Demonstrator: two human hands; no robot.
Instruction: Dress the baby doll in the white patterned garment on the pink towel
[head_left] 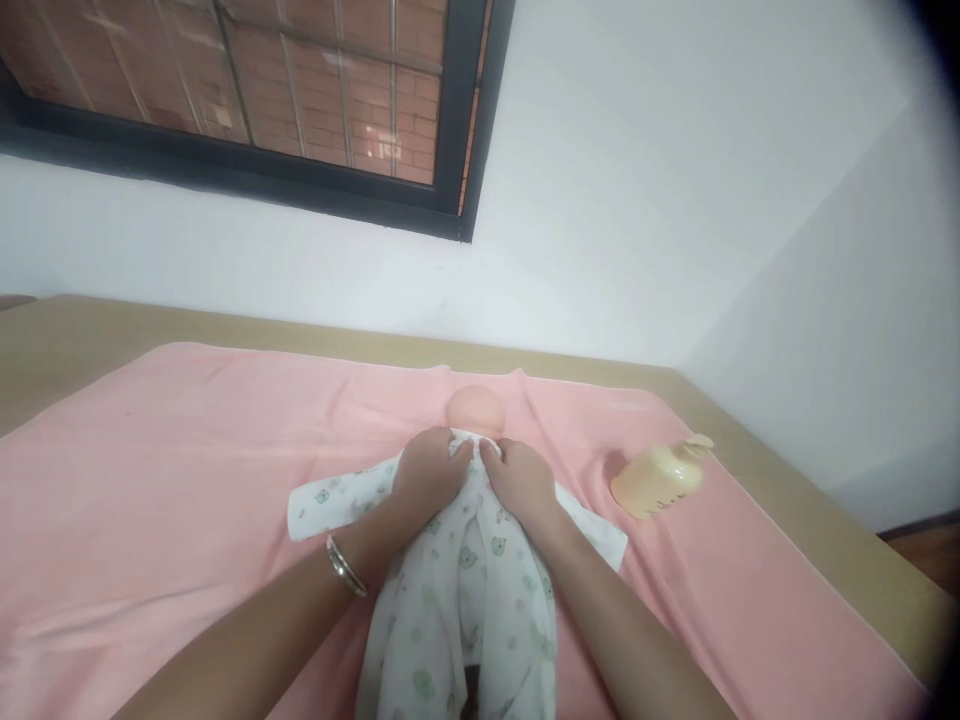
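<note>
left hand and right hand: both pinch top of white clothes | clothes: middle of pink cloth, by round doll-like head | yellow bottle: marks too small to read, near cloth's right edge | big space on left

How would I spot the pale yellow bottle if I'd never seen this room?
Find the large pink cloth below the window. Near its right edge, right of the right hand holding the patterned white garment, is the bottle. Its glossy yellow body, small dark markings and jutting top set it apart from the cloth and garment.
</note>
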